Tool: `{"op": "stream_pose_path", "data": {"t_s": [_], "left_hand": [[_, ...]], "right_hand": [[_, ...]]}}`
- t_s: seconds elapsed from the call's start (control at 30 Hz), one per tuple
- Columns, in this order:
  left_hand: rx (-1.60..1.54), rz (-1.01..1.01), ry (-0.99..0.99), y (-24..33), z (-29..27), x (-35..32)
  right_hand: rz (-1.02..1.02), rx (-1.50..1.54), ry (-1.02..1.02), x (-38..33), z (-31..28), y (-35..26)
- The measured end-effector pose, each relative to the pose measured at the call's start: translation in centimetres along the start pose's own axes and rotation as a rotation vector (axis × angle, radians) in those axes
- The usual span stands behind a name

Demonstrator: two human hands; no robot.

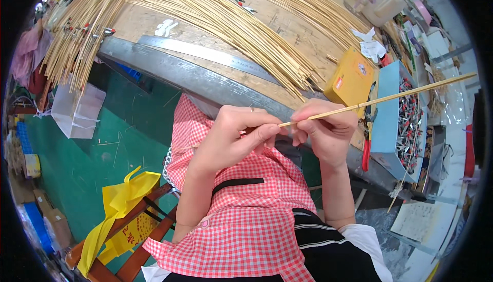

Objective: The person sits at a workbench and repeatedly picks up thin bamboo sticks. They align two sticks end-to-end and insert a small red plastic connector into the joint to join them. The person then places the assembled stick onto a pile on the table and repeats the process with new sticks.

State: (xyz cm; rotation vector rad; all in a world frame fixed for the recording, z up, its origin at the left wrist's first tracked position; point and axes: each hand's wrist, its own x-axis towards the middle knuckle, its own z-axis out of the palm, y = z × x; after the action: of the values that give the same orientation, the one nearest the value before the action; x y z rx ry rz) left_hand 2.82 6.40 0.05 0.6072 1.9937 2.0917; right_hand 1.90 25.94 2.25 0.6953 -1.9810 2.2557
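Note:
A long thin bamboo stick [405, 93] slants up to the right in front of my apron. Its near end is pinched between thumb and finger of my left hand [233, 137]. Close beside it, my right hand [328, 134] has its fingers curled round the same stick, a little farther along. The stick's far end sticks out free past the blue box. Just beyond my hands, a bundle of similar bamboo sticks [246, 35] lies across the wooden bench, and a steel ruler [205, 52] lies at its front edge.
At right stand a yellow box [349, 79] and a light blue box [386, 128] full of small red-and-metal clips. Red-handled pliers [366, 151] lie between them. More sticks [84, 41] with clips overhang the bench at left. A yellow bag [123, 195] hangs on a wooden chair.

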Motion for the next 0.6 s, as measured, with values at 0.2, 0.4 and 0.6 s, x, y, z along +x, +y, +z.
{"op": "stream_pose_path", "data": {"t_s": [0.2,0.4,0.6], "left_hand": [[-0.047,0.129,0.202,-0.9,-1.0,-0.1],[0.081,0.152,0.434,0.0,-2.6,-0.4],[0.243,0.217,0.475,0.4,-2.5,-0.4]], "right_hand": [[0.054,-0.157,-0.489,5.7,-0.9,-0.5],[0.079,-0.762,-0.347,17.9,-1.2,5.9],[-0.074,-1.336,-0.209,25.0,-1.5,15.7]]}}
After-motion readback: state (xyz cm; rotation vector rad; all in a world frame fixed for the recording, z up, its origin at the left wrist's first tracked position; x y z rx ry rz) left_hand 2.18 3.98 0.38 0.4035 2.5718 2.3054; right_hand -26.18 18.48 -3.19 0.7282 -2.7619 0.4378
